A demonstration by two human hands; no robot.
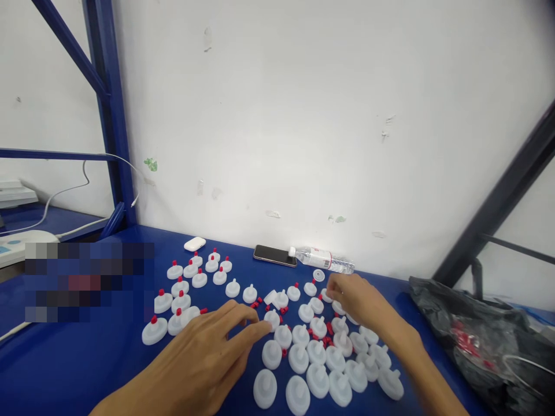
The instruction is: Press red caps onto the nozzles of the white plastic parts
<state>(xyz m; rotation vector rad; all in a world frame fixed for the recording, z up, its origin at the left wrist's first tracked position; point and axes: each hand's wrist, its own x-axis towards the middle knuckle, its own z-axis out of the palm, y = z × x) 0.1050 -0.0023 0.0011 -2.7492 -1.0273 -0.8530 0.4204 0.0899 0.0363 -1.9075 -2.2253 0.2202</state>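
Many white round caps with nozzles (pixel 265 389) cover the middle and right of the blue table (pixel 108 370). Small loose red tips (pixel 255 302) lie among them. My left hand (pixel 212 346) reaches over the table, its index fingertip at a white cap (pixel 272 319). Its fingers are apart, with nothing held between them. At the back right of the group, my right hand (pixel 353 294) has its fingers pressed together near a white cap; what they hold, if anything, is hidden. Caps with red tips (pixel 155 330) stand at the left.
A phone (pixel 274 255), a clear bottle (pixel 323 259) and a white case (pixel 195 244) lie along the wall. A black plastic bag (pixel 489 341) with red pieces is at the right. Blue metal posts (pixel 113 110) and white cables stand at the left.
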